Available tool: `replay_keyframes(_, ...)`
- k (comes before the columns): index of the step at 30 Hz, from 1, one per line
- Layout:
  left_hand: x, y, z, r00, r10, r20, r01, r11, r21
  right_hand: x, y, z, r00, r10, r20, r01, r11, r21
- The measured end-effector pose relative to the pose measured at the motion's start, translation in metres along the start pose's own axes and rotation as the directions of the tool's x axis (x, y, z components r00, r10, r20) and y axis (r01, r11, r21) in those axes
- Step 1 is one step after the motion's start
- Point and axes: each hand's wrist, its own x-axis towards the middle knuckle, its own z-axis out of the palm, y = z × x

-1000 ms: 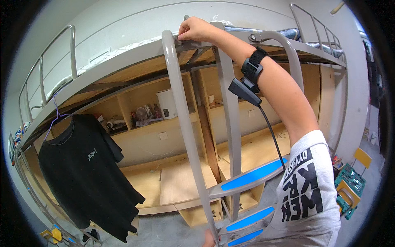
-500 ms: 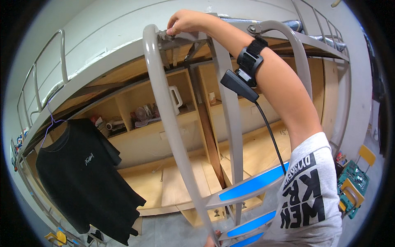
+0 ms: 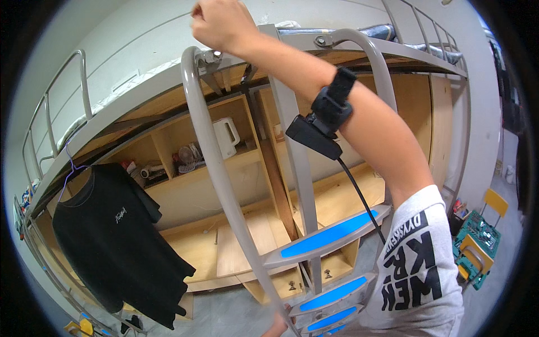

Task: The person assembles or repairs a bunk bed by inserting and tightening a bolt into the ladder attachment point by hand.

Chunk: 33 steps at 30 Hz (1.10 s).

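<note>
My right hand (image 3: 222, 25) is closed in a fist above the top of a grey metal bunk ladder (image 3: 218, 163); whatever its fingers hold is hidden. Just under the wrist, a bolt (image 3: 217, 54) shows at the bracket joining the ladder's left rail to the bed frame. A black strap (image 3: 333, 106) with a dark cabled device circles my right forearm. Low down, my left hand (image 3: 276, 326) is closed round the left rail, partly cut off by the lower edge and slightly blurred. Blue pads cover the ladder steps (image 3: 331, 235).
A black T-shirt (image 3: 115, 236) hangs on a purple hanger at left. Beneath the bunk frame (image 3: 151, 95) are wooden shelves holding a white kettle (image 3: 225, 137), and a wooden desk (image 3: 247, 236). At right, a yellow chair (image 3: 476, 255) stands by a green open tool case (image 3: 480, 231).
My right hand has lifted off the ladder's top bracket, up and to the left, uncovering the bolt. My left hand has shifted slightly left in view. The view itself has moved a little.
</note>
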Motion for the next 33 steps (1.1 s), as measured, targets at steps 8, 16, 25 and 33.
replay_keyframes(8,0.001,-0.031,0.001,0.701,-0.649,0.296,0.642,0.393,-0.659,-0.015,-0.077,-0.193,0.711,-0.668,0.221,0.303,0.574,0.761)
replay_keyframes(16,-0.002,0.005,0.012,0.75,-0.64,0.166,0.656,0.689,-0.307,0.0,-0.062,-0.047,0.382,-0.553,0.74,0.005,0.802,0.597)
replay_keyframes(25,0.007,-0.008,-0.001,0.805,-0.53,0.267,0.593,0.731,-0.337,-0.027,-0.081,-0.029,0.806,-0.492,0.328,-0.02,0.532,0.846)
replay_keyframes(33,0.013,-0.039,-0.024,0.736,-0.507,0.448,0.675,0.496,-0.546,-0.035,-0.083,0.001,0.739,-0.389,0.55,-0.088,0.753,0.652)
